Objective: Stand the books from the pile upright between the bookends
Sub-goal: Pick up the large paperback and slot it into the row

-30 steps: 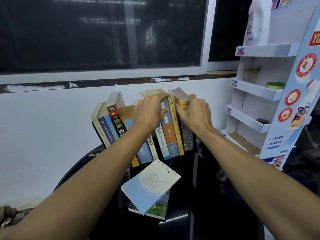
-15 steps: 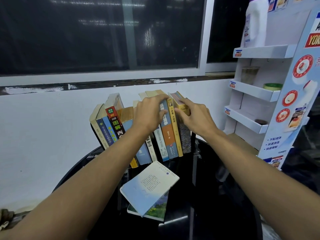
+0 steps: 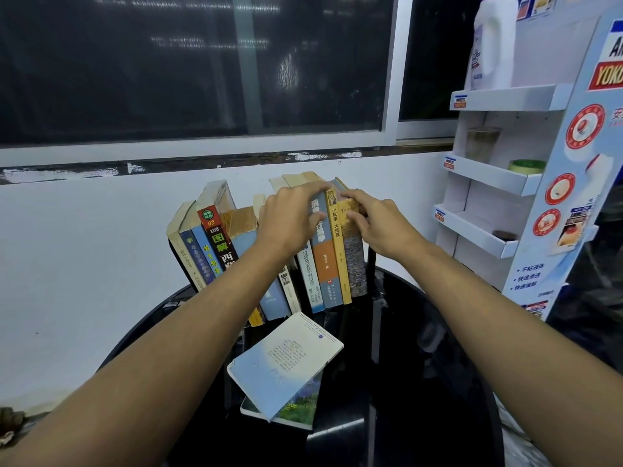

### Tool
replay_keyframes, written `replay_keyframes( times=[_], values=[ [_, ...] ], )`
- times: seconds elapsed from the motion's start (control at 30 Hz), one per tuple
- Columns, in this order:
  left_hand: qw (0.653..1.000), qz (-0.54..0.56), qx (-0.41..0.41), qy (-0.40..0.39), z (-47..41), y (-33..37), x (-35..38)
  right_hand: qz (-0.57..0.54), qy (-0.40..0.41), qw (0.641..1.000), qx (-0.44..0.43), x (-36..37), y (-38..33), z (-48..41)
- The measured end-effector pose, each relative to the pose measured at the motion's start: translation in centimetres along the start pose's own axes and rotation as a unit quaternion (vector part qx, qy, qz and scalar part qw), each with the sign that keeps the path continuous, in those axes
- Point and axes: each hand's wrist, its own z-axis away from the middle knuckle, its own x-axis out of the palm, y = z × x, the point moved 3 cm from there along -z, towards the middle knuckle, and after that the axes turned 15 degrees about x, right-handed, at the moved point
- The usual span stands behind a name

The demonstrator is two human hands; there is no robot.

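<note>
A row of books (image 3: pixel 323 264) stands upright at the back of a round black table (image 3: pixel 421 382), leaning slightly left. My left hand (image 3: pixel 290 220) lies over the tops of the middle books, fingers curled on the blue-and-orange one (image 3: pixel 321 261). My right hand (image 3: pixel 377 224) rests with spread fingers on the rightmost tan and grey book (image 3: pixel 355 264). A black bookend (image 3: pixel 371 261) shows just right of the row; the left one is mostly hidden. Two books remain in the pile in front: a pale blue-white one (image 3: pixel 286 362) lying askew on a green-covered one (image 3: pixel 296 409).
A white wall and a dark window are behind the table. To the right stands a white cardboard display rack (image 3: pixel 499 176) holding a white jug (image 3: pixel 492 45), a glass (image 3: pixel 482 143) and a tape roll (image 3: pixel 526 166).
My right hand slid down from the book tops onto the spine of the rightmost book, fingers spreading. My left hand stays on the middle books. The view drifted slightly.
</note>
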Motion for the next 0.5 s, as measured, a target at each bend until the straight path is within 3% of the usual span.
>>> replay_keyframes(
  times=[0.5],
  values=[
    [0.999, 0.0, 0.0, -0.036, 0.0, 0.2, -0.6, 0.029, -0.034, 0.999, 0.012, -0.7, -0.7, 0.8]
  ],
)
